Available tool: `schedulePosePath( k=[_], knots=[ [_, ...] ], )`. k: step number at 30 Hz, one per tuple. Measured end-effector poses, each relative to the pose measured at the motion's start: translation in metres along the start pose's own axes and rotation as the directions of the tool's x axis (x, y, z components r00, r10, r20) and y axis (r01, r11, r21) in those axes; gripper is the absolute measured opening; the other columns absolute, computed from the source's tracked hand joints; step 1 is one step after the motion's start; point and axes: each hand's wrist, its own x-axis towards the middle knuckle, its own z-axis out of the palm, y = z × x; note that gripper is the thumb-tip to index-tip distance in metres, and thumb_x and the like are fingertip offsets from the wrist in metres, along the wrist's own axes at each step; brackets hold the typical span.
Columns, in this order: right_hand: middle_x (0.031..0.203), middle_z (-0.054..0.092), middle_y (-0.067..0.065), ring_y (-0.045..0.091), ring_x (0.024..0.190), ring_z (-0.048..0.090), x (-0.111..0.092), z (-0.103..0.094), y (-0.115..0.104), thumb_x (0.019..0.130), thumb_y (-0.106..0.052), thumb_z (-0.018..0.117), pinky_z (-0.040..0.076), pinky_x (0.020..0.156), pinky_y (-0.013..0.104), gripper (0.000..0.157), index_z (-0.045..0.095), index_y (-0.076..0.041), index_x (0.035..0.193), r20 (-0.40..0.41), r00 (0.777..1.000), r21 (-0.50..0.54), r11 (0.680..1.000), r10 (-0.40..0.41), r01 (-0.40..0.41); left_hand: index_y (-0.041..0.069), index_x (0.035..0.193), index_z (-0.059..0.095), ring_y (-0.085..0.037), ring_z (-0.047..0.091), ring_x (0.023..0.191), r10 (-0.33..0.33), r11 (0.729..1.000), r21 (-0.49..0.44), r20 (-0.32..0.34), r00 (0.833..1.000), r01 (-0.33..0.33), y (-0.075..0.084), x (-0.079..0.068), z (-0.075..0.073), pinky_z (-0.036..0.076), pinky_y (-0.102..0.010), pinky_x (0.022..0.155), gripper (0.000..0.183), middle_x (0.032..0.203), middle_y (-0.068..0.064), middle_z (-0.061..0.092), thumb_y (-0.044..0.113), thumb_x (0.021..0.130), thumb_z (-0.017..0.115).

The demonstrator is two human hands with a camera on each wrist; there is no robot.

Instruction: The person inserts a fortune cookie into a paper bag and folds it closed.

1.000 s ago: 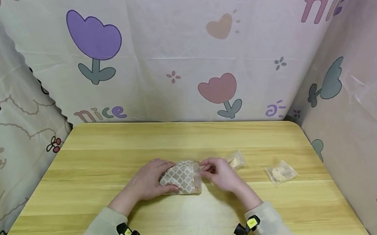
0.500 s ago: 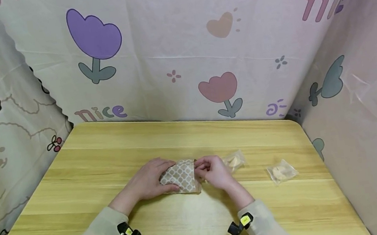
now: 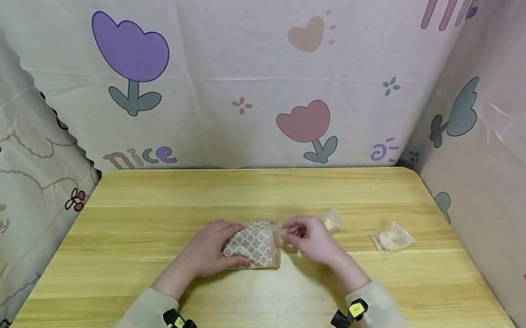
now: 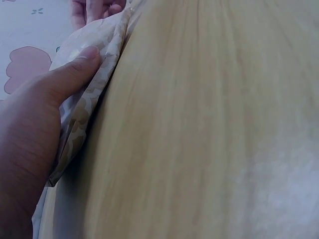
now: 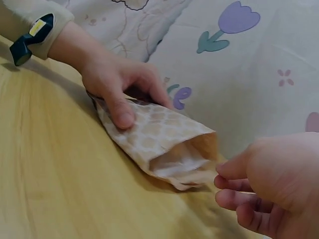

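Note:
A brown paper bag with a white lattice print lies on the wooden table, its mouth facing right. My left hand grips the bag's rear end, thumb on the near side and fingers over the far side. In the right wrist view the mouth gapes, with a whitish, shiny clear packet inside. Just outside the mouth is my right hand, thumb and forefinger together at the packet's see-through edge, pinching it; the other fingers curl loosely. What is inside the packet is hidden.
Behind the right hand lies a clear sachet holding a pale piece, partly covered by the hand. Another clear sachet with beige contents lies farther right. Patterned cloth hangs along the table's back and sides.
Half a second ago the right fingers reached into the bag's mouth; now they have drawn back to the right. The left hand and the bag have stayed nearly in place.

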Motion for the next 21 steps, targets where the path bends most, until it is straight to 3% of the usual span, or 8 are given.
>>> schedulePosePath(
  k=[3, 8, 15, 21],
  knots=[
    [0.094, 0.075, 0.002, 0.017, 0.078, 0.068, -0.005, -0.016, 0.000, 0.095, -0.005, 0.078, 0.060, 0.067, 0.030, 0.022, 0.074, 0.002, 0.116, -0.015, 0.998, -0.095, 0.994, -0.058, 0.056, 0.015, 0.145, 0.063, -0.025, 0.058, 0.130, -0.002, 1.000, 0.003, 0.009, 1.000, 0.002, 0.000, 0.000, 0.000, 0.045, -0.049, 0.114, 0.093, 0.141, -0.003, 0.065, 0.081, 0.081, 0.071],
    [0.104, 0.074, 0.003, 0.018, 0.087, 0.066, -0.010, -0.047, 0.003, 0.095, -0.012, 0.081, 0.058, 0.075, 0.034, 0.025, 0.075, -0.002, 0.118, -0.049, 0.996, -0.237, 0.969, -0.080, 0.066, 0.015, 0.145, 0.063, -0.025, 0.058, 0.131, -0.010, 1.000, -0.003, 0.013, 1.000, 0.010, 0.000, 0.000, -0.001, 0.044, -0.050, 0.114, 0.092, 0.142, -0.003, 0.065, 0.079, 0.081, 0.073],
    [0.127, 0.070, 0.008, 0.030, 0.119, 0.060, -0.015, -0.085, 0.018, 0.093, -0.014, 0.083, 0.051, 0.102, 0.053, 0.033, 0.074, -0.001, 0.123, -0.041, 0.986, -0.385, 0.913, -0.160, 0.133, 0.014, 0.145, 0.064, -0.026, 0.057, 0.132, -0.011, 1.000, 0.001, 0.017, 1.000, 0.011, 0.001, 0.001, -0.002, 0.044, -0.049, 0.115, 0.092, 0.142, -0.003, 0.065, 0.080, 0.081, 0.073],
    [0.152, 0.055, 0.016, 0.040, 0.142, 0.046, -0.020, -0.099, 0.033, 0.093, -0.022, 0.084, 0.033, 0.120, 0.061, 0.053, 0.066, -0.002, 0.139, 0.049, 0.995, -0.403, 0.909, -0.092, 0.104, 0.013, 0.144, 0.064, -0.028, 0.058, 0.132, -0.009, 1.000, -0.003, 0.006, 1.000, 0.009, 0.003, 0.000, -0.003, 0.044, -0.051, 0.115, 0.091, 0.141, -0.004, 0.065, 0.078, 0.081, 0.075]
  ],
)
